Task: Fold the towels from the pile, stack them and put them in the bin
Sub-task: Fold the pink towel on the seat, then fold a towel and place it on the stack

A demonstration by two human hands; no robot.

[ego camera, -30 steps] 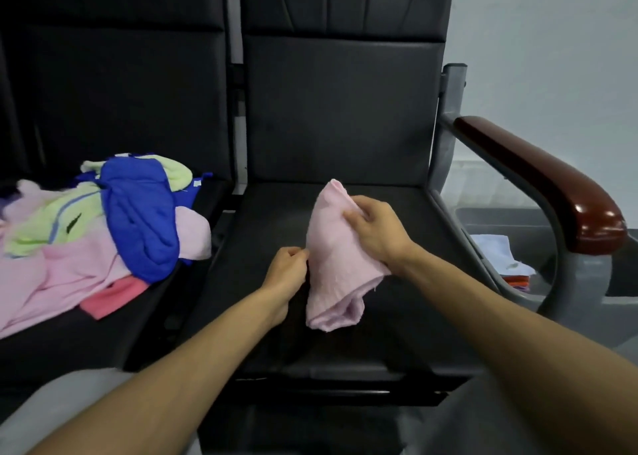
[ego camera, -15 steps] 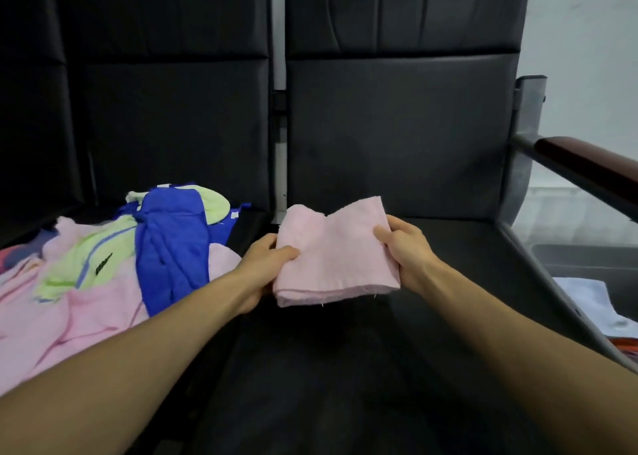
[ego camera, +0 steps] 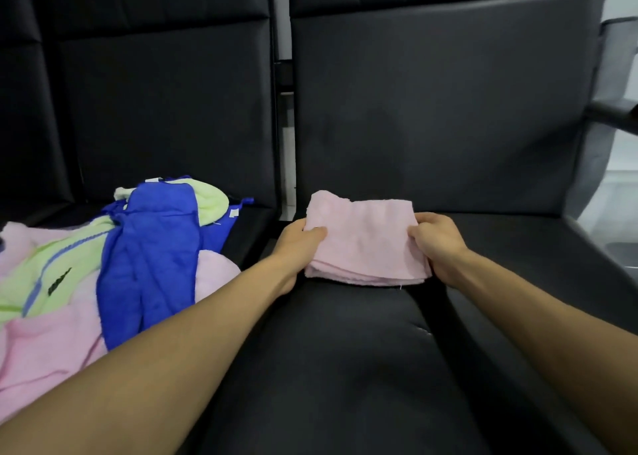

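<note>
— How much is done?
— Little: at the left end of the bench [ego camera: 345, 368] the pile of towels [ego camera: 103, 264] lies unfolded. One pink towel [ego camera: 362, 244] is folded (several layers), held near the back edge.
— Room?
— Bare bench is seen in front. The towel's sides are gripped by the left hand [ego camera: 297, 244] and right hand [ego camera: 438, 244].

bare seat [ego camera: 345, 368] ahead, towel pile [ego camera: 103, 264] left

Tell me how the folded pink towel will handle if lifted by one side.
Likely floppy: the folded pink towel is thin, soft cloth, so the free side would droop. Probably light. Its layers, loose at the near edge, may fall open.
</note>
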